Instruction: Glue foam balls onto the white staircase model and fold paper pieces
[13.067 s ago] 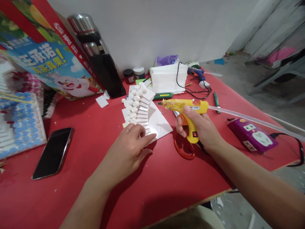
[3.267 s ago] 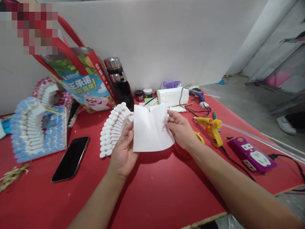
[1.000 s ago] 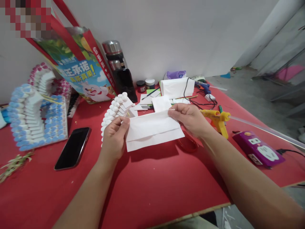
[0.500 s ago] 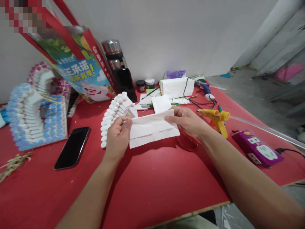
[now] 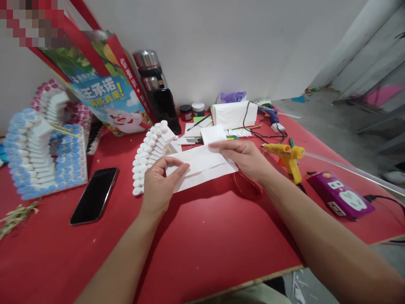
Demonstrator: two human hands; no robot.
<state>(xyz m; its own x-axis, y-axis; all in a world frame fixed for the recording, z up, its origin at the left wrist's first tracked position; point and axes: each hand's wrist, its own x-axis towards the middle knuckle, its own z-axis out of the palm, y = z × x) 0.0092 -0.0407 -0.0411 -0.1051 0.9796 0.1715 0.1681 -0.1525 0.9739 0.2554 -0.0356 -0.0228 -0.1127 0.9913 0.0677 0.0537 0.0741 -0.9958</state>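
Observation:
A folded sheet of white paper (image 5: 205,169) is stretched between my two hands, above the red tabletop (image 5: 202,236). My left hand (image 5: 161,181) pinches its left end, the thumb lying on the front layer. At the upper right edge my right hand (image 5: 243,158) grips it, fingers laid along the top and the thumb hidden behind them. The lower layer of the paper shows below the folded flap. Just behind my left hand stands a curved white piece edged with rounded white tips (image 5: 148,152).
A yellow glue gun (image 5: 284,156) and a purple power strip (image 5: 340,196) lie at right. A black phone (image 5: 94,196) rests at left, near a blue-and-white model (image 5: 44,156). Behind stand a shopping bag (image 5: 107,93), a steel flask (image 5: 147,63) and stacked white paper (image 5: 234,116).
My right hand has slid left along the paper's top edge, its fingers now over it. My left thumb has moved inward onto the flap, and more of the lower layer shows.

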